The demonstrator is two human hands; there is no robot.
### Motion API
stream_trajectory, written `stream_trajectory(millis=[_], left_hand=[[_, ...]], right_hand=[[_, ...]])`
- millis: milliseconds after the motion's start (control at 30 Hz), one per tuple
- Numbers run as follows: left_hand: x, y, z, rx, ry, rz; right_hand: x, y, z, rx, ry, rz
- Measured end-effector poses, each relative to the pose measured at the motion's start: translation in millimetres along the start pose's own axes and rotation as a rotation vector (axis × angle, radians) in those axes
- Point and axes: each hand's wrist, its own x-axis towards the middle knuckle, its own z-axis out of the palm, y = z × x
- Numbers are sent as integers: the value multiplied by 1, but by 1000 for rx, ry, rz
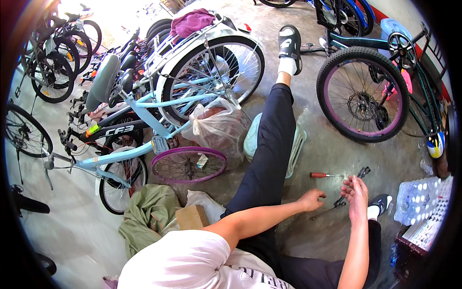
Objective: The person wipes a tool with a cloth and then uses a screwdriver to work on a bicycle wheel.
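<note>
My left hand (312, 200) hovers over the floor with its fingers loosely bent and a little apart, nothing visible in them. Facing it, my right hand (356, 198) has its fingers stretched upward, and no held thing shows. A screwdriver (318, 175) with a red handle lies on the concrete beyond my hands, its shaft pointing toward my right fingertips. A slim black metal part (364, 171) shows just past those fingers, and another dark part (340, 201) lies between the hands. Whether these two are one piece behind my right hand, I cannot tell.
On the right lies a bicycle with a purple-rimmed wheel (332, 115). A light blue bicycle (144, 108) leans on the left among several others. A loose purple wheel (189, 164), a light green plastic stool (299, 149), a cardboard box (191, 217) and packed bottles (416, 200) surround me.
</note>
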Motion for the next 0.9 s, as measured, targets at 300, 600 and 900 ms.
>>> stream_trajectory(millis=[300,600,900], left_hand=[[-19,206,-374,581,878,636],[-39,146,-741,897,1248,146],[-21,197,-710,594,1300,485]], right_hand=[[4,-24,-8,14,37,-101],[9,-2,0,-84,1,-1],[12,6,-30,-159,26,-15]])
